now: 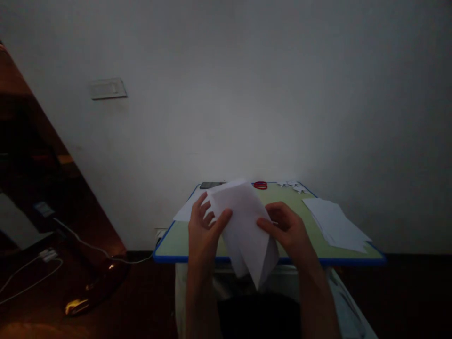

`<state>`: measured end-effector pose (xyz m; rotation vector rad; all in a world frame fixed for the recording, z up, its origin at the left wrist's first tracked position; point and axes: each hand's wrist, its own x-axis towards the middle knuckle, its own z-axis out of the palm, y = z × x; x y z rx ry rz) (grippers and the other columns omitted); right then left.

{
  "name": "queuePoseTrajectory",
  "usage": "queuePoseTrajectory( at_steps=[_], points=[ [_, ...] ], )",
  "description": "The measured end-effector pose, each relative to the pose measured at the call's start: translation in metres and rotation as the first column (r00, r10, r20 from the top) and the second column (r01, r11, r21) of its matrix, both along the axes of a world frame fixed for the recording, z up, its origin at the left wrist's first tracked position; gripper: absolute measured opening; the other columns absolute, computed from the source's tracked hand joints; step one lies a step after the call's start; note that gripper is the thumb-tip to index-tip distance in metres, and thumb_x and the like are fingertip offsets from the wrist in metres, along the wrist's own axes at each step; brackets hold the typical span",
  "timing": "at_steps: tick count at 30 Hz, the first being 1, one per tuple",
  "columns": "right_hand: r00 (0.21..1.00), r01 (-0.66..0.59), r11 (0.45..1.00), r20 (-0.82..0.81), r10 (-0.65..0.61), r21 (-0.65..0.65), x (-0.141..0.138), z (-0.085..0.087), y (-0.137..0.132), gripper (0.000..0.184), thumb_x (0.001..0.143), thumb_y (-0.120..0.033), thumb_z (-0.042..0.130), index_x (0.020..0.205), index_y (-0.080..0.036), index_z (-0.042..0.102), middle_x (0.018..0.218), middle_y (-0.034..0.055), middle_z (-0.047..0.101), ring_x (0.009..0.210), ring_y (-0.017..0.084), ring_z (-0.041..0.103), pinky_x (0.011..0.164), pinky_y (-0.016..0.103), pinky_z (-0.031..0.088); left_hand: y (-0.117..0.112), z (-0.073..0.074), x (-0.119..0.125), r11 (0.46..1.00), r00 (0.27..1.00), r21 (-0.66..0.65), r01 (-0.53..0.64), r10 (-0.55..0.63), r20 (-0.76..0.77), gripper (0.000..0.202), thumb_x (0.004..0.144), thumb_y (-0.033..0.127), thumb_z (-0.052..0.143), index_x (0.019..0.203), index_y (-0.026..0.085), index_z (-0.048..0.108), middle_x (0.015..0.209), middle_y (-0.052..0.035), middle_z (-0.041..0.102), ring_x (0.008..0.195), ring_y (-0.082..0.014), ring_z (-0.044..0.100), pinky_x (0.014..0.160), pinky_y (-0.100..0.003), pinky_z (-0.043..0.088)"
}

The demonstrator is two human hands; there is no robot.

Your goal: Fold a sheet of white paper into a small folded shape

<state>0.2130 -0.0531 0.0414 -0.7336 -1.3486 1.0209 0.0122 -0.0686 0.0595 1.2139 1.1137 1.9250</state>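
A folded sheet of white paper [243,221] is held up in front of me over the table's near edge, tilted, with a pointed flap hanging at its lower end. My left hand [206,221] grips its left side, thumb on the front and fingers behind, partly spread. On the right side, my right hand [287,223] pinches the paper between thumb and curled fingers. Past the paper, the red handles of a pair of scissors [260,185] show near the back edge; their blades are not visible.
The green table [293,207] has a blue rim and stands against a wall. White sheets [339,226] lie at the right, another sheet [183,212] at the left. Small paper cutouts [293,185] and a dark flat phone-like object [211,185] are at the back. A white cable [84,242] runs at left.
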Motion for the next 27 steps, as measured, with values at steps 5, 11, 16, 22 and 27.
queuePoseTrajectory(
  at_steps=[5,11,16,22,27],
  points=[
    [0.991,-0.132,0.99,0.025,0.134,-0.058,-0.013,-0.023,0.006,0.06,0.081,-0.045,0.092,0.132,-0.032,0.064,0.127,0.0072,0.08,0.111,0.029,0.078,0.09,0.041,0.065,0.003,-0.024,0.014,0.985,0.989,-0.092,0.148,-0.148,0.008,0.038,0.08,0.049,0.088,0.102,0.019,0.079,0.101,-0.0109,0.085,0.093,-0.03,0.08,0.078,-0.037,0.065],
    [0.999,-0.044,0.999,0.002,0.044,0.017,-0.007,-0.018,0.002,0.043,0.089,-0.051,0.085,0.122,-0.028,0.071,0.122,0.0074,0.081,0.111,0.028,0.077,0.093,0.038,0.064,-0.002,-0.026,0.007,0.969,0.952,-0.115,0.221,-0.24,-0.189,0.033,0.083,0.05,0.086,0.093,0.019,0.085,0.093,-0.0076,0.085,0.087,-0.0288,0.078,0.074,-0.034,0.062],
    [1.0,-0.006,1.0,-0.023,0.006,-0.022,-0.006,-0.013,-0.006,0.039,0.083,-0.052,0.09,0.107,-0.025,0.075,0.103,0.0066,0.084,0.094,0.027,0.078,0.078,0.034,0.065,-0.008,-0.024,0.011,0.97,0.944,-0.099,0.222,-0.239,-0.226,0.032,0.084,0.05,0.086,0.093,0.02,0.085,0.091,-0.0063,0.085,0.083,-0.0273,0.078,0.071,-0.032,0.061],
    [0.998,0.043,0.999,-0.039,-0.043,0.015,-0.009,-0.011,-0.01,0.04,0.08,-0.048,0.093,0.108,-0.025,0.076,0.104,0.0057,0.083,0.092,0.025,0.08,0.079,0.034,0.066,-0.009,-0.022,0.014,0.988,0.971,-0.012,0.156,-0.155,-0.181,0.027,0.081,0.044,0.09,0.084,0.019,0.081,0.084,-0.0061,0.083,0.077,-0.0209,0.074,0.07,-0.028,0.059],
    [0.999,0.026,0.998,-0.033,-0.024,0.06,-0.006,-0.011,-0.015,0.051,0.085,-0.042,0.09,0.131,-0.031,0.072,0.118,0.0049,0.081,0.099,0.023,0.078,0.084,0.034,0.066,-0.01,-0.019,0.013,0.992,0.964,0.004,0.13,-0.125,-0.236,0.025,0.081,0.04,0.088,0.072,0.018,0.08,0.071,-0.0027,0.079,0.066,-0.0162,0.068,0.061,-0.023,0.052]
  ],
)
